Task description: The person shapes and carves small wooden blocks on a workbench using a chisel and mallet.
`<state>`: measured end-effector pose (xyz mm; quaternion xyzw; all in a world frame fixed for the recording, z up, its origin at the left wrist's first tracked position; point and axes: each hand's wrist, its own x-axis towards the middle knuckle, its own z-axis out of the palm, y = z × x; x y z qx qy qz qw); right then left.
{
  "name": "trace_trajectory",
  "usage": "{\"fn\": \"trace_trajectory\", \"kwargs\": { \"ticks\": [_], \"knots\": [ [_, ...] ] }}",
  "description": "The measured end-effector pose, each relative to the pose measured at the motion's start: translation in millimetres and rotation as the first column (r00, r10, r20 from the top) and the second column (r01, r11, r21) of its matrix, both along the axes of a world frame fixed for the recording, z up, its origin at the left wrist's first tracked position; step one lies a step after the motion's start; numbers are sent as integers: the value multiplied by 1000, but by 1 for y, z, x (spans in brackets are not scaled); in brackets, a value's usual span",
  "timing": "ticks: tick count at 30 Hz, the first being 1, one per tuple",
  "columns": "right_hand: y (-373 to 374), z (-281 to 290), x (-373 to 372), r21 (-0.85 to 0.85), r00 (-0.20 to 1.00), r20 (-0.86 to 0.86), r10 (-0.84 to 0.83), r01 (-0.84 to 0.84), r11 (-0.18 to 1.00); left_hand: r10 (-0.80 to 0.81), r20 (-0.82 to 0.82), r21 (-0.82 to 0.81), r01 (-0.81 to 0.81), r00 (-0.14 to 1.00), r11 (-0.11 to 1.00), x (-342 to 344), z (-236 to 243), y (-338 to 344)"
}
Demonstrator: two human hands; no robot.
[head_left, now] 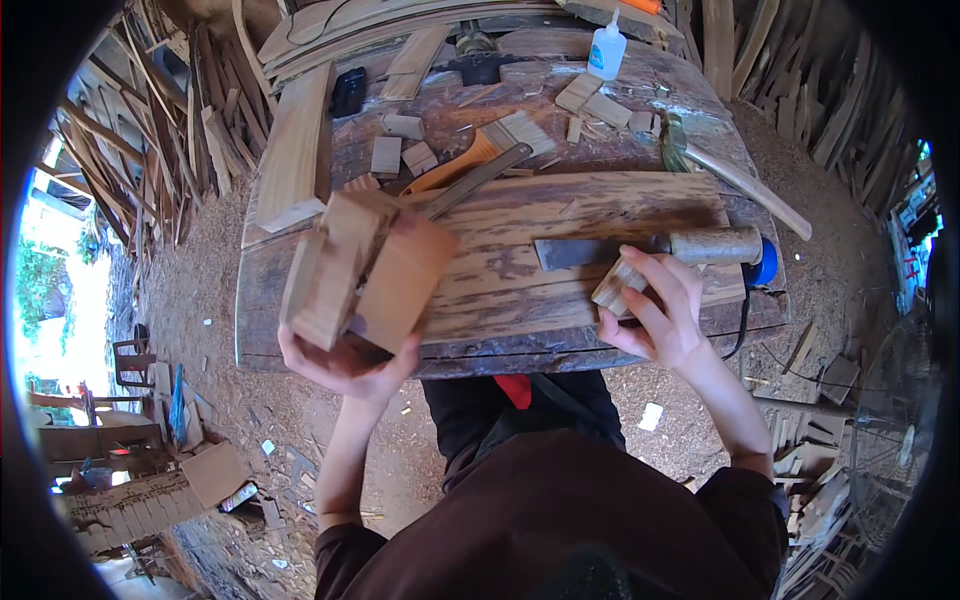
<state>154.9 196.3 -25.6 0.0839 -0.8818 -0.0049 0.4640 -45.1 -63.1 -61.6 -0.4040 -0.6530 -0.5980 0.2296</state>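
My left hand (345,365) holds up a wooden assembly (365,265) of joined blocks from below, at the near left edge of the workbench (500,290). My right hand (660,310) grips a small wooden block (617,285) against the bench near its front right. Just beyond that hand lies a wide chisel (650,248) with a wooden handle, its blade pointing left.
Farther back on the bench lie a paintbrush (490,145) with an orange handle, a metal ruler (475,180), a hammer (730,175), a glue bottle (606,48), a black phone-like object (348,90) and several small wood offcuts. Wood slats are stacked all around; sawdust covers the ground.
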Motion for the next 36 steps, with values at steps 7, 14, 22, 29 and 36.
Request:
{"fn": "trace_trajectory", "kwargs": {
  "ticks": [7,14,22,29,36],
  "knots": [
    [31,7,-40,-165,996,38,87,-79,983,-181,139,-125,199,974,972,-48,18,23],
    [58,14,-60,-238,996,-1,95,-92,967,-246,163,-117,266,955,957,-57,24,44],
    [29,33,-12,-654,925,-360,122,-343,675,-648,306,-56,692,698,719,31,12,50],
    [-29,-16,55,-715,919,-392,-47,-272,644,-630,429,-186,745,648,640,69,10,84],
    [-47,-43,82,-834,952,-219,-214,-69,547,-412,304,-463,512,859,724,80,15,81]
  ]
}}
